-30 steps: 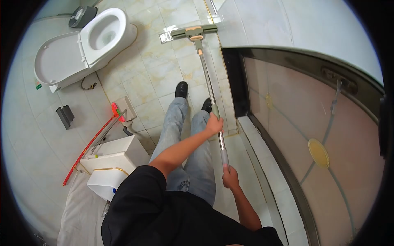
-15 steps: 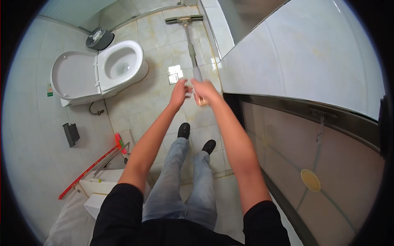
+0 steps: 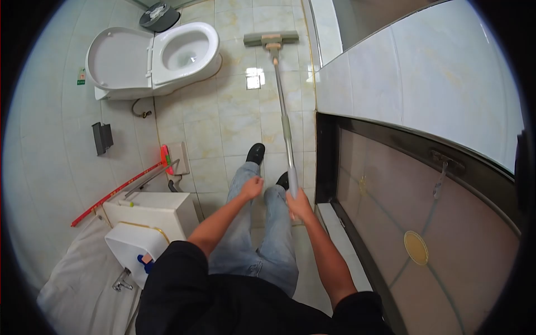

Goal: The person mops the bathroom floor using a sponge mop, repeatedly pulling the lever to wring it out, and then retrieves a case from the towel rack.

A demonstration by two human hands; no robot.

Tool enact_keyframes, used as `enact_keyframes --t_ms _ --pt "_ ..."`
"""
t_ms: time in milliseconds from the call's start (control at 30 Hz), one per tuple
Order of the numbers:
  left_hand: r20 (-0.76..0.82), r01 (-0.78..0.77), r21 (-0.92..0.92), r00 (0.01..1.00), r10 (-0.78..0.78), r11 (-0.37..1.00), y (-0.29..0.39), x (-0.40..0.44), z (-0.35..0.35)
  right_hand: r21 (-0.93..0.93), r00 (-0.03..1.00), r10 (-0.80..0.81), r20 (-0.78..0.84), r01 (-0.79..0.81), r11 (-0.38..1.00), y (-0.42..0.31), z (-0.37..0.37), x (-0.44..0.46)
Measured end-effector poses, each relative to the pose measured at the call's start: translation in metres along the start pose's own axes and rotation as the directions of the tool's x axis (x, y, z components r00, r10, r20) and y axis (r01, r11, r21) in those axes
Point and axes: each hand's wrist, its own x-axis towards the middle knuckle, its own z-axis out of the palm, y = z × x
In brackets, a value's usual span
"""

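Observation:
My right hand [image 3: 299,204] is wrapped round the upper grip of a sponge mop [image 3: 287,134], close in front of my right leg. The mop's long grey and silver pole runs away from me. Its wide flat head [image 3: 271,38] lies on the tiled floor [image 3: 240,123], to the right of the toilet [image 3: 187,53]. My left hand [image 3: 252,187] hovers over my legs, apart from the pole, with its fingers curled in and nothing visible in them.
A grey bin [image 3: 160,19] stands behind the toilet, whose lid is up. At left are a white sink [image 3: 131,243], a red pole [image 3: 114,194] and a wall-mounted dark holder [image 3: 101,139]. A framed glass door [image 3: 385,212] borders the right side.
My right hand has drawn the mop grip back towards my body, and the mop head is nearer. My left hand has come down and away from the grip. The view has shifted.

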Motion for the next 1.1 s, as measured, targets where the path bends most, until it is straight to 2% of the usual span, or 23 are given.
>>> enact_keyframes --t_ms 33,67,100,167,200,267,333,400,433,533,633,667,700,733,767,800,867,933,967,1000,1033,1067,1100 --pt "0.034 -0.015 -0.012 0.999 0.015 1.000 -0.002 -0.003 0.029 -0.117 0.997 0.079 0.019 -0.076 0.990 0.027 -0.011 -0.051" --pt "0.167 0.149 -0.246 0.980 -0.110 0.958 0.017 -0.016 0.046 -0.102 0.977 0.198 0.082 -0.189 0.977 0.043 -0.023 -0.102" --pt "0.320 0.327 -0.440 0.927 -0.194 0.836 0.037 -0.029 0.064 -0.211 0.901 0.408 0.149 -0.374 0.903 0.001 -0.049 -0.157" --pt "0.471 0.557 -0.658 0.829 -0.301 0.507 0.057 -0.052 0.105 -0.329 0.927 0.350 0.133 -0.292 0.898 0.095 -0.048 -0.251" --pt "0.481 0.548 -0.703 0.836 -0.264 0.454 0.055 -0.062 0.129 -0.207 0.818 0.530 0.225 -0.491 0.846 0.058 -0.065 -0.289" --pt "0.570 0.633 -0.701 0.774 -0.274 0.330 0.051 -0.087 0.162 0.159 0.769 0.529 0.358 -0.608 0.777 0.099 -0.068 -0.372" --pt "0.673 0.759 -0.592 0.650 -0.353 0.269 0.041 -0.118 0.179 0.184 0.792 0.548 0.268 -0.601 0.778 0.074 -0.071 -0.424" --pt "0.697 0.802 -0.529 0.597 -0.398 0.277 0.039 -0.135 0.173 0.030 0.803 0.566 0.184 -0.580 0.814 0.082 -0.056 -0.445" --pt "0.628 0.754 -0.541 0.657 -0.416 0.374 0.049 -0.142 0.160 -0.124 0.822 0.562 0.092 -0.550 0.826 0.083 -0.047 -0.447" --pt "0.332 0.398 -0.438 0.905 -0.266 0.806 0.040 -0.108 0.132 -0.155 0.840 0.543 0.019 -0.534 0.831 0.043 -0.028 -0.386" --pt "0.106 0.245 -0.306 0.969 -0.222 0.920 0.031 -0.007 0.094 -0.075 0.883 0.469 0.003 -0.467 0.881 0.027 0.006 -0.303" --pt "-0.087 0.194 -0.222 0.972 -0.217 0.956 0.081 0.012 0.041 -0.019 0.892 0.453 0.004 -0.452 0.892 0.010 0.012 -0.264" --pt "0.021 0.161 -0.239 0.987 -0.160 0.958 0.078 0.062 0.018 -0.002 0.926 0.378 0.011 -0.378 0.926 -0.011 0.017 -0.224" --pt "-0.100 0.122 -0.165 0.985 -0.140 0.979 0.120 0.082 -0.033 -0.061 0.975 0.212 -0.069 -0.216 0.974 -0.023 0.028 -0.186" --pt "-0.212 0.126 -0.029 0.969 -0.130 0.992 0.063 0.180 -0.016 0.014 0.979 0.202 -0.016 -0.202 0.979 -0.038 0.036 -0.145" --pt "-0.095 0.117 -0.057 0.988 -0.122 0.992 0.083 0.218 -0.062 0.233 0.952 0.287 0.110 -0.305 0.923 -0.091 0.034 -0.106" --pt "-0.084 0.059 -0.648 0.985 -0.148 0.760 0.179 0.214 -0.152 0.397 0.951 0.237 0.201 -0.300 0.868 -0.170 0.036 -0.034" --pt "-0.163 -0.048 -0.662 0.983 -0.081 0.748 0.231 0.208 -0.204 0.415 0.983 0.151 0.109 -0.183 0.891 -0.205 0.051 0.052" --pt "-0.132 -0.084 -0.584 0.991 0.008 0.808 0.235 0.212 -0.220 0.525 0.968 0.166 0.191 -0.243 0.816 -0.247 0.032 0.074" --pt "-0.083 -0.133 -0.419 0.991 0.108 0.898 0.216 0.236 -0.229 0.523 0.982 0.166 0.084 -0.185 0.832 -0.262 0.033 0.107" --pt "-0.072 -0.426 -0.157 0.905 0.420 0.891 0.194 0.255 -0.236 0.470 0.993 0.115 0.014 -0.108 0.876 -0.242 0.049 0.161" --pt "0.173 -0.002 -0.342 0.983 0.065 0.940 0.272 0.167 -0.254 0.437 0.993 0.079 -0.090 -0.032 0.899 -0.248 0.046 0.189" --pt "0.200 -0.107 -0.399 0.959 0.200 0.911 0.269 0.150 -0.253 0.334 0.993 0.095 -0.064 -0.068 0.940 -0.267 0.025 0.192"
